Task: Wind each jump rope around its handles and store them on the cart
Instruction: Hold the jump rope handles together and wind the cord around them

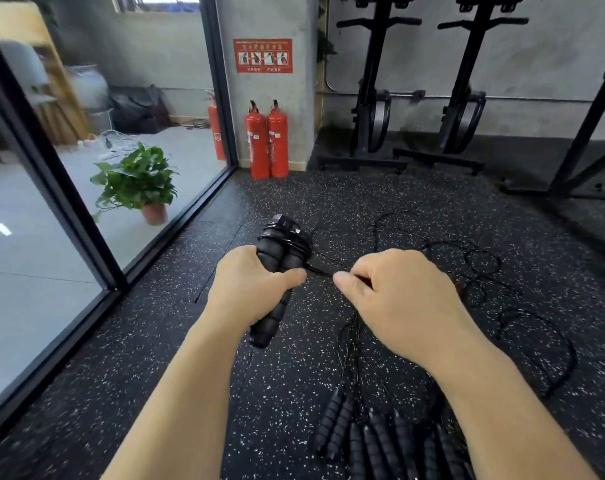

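Note:
My left hand [251, 289] grips a pair of black foam jump-rope handles [283, 258] held side by side, with a few turns of thin black cord around their upper ends. My right hand [394, 296] pinches the same cord [320, 270] just right of the handles, and the cord runs taut between the two hands. The loose remainder of the rope [474, 268] lies in loops on the floor to the right. Several more black-handled jump ropes [373, 441] lie on the floor below my right forearm. No cart is in view.
The floor is black speckled rubber [176, 358]. A glass wall with a black frame [97, 251] runs along the left, with a potted plant [138, 183] behind it. Two red fire extinguishers [268, 143] stand by a concrete pillar. Black exercise machines [415, 98] line the back wall.

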`<act>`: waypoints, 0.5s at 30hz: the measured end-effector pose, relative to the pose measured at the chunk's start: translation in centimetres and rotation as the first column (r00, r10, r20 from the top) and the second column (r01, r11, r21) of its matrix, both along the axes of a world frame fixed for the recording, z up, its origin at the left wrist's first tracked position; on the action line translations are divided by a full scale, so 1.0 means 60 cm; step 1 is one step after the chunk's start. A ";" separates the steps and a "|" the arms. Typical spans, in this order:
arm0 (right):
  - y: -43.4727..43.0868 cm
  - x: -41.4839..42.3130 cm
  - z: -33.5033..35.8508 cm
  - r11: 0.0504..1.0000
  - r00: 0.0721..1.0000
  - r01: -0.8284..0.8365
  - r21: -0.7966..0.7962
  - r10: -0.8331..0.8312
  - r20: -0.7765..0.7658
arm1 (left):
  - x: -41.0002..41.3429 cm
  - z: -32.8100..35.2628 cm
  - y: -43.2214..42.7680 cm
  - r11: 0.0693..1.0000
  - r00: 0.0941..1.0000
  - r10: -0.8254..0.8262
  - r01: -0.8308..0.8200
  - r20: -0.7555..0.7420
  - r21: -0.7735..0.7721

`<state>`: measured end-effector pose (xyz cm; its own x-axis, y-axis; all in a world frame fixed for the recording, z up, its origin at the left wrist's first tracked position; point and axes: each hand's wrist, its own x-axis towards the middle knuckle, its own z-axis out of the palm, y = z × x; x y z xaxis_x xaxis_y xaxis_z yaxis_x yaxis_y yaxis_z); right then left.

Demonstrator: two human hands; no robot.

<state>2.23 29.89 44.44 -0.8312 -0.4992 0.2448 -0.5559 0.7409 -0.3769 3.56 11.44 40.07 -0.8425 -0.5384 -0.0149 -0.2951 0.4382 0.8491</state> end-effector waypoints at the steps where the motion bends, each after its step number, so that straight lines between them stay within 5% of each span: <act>1: -0.005 0.005 0.002 1.000 0.999 -0.021 0.009 0.021 -0.024 | 0.000 0.002 0.004 0.997 1.000 -0.005 0.007 0.025 -0.080; 4: -0.016 0.012 0.005 0.998 0.995 -0.068 0.015 0.069 -0.069 | 0.007 0.015 0.026 0.932 0.989 -0.052 0.097 0.136 -0.349; 8: -0.017 0.005 0.005 0.998 0.991 -0.060 0.024 0.063 -0.122 | 0.017 0.028 0.062 0.678 0.950 -0.140 0.297 0.278 -0.673; 11: -0.004 -0.010 0.004 0.999 0.990 -0.048 0.022 0.050 -0.129 | 0.023 0.039 0.077 0.555 0.910 -0.231 0.413 0.343 -0.722; 15: 0.017 -0.034 -0.006 0.998 0.993 -0.053 -0.041 0.048 -0.107 | 0.026 0.051 0.084 0.510 0.842 -0.331 0.539 0.425 -0.670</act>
<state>0.22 30.94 44.08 -0.7738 -0.5265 0.3523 -0.6303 0.6951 -0.3458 5.13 16.50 43.11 -1.0000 -0.0074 -0.0063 -0.0079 0.9953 0.0970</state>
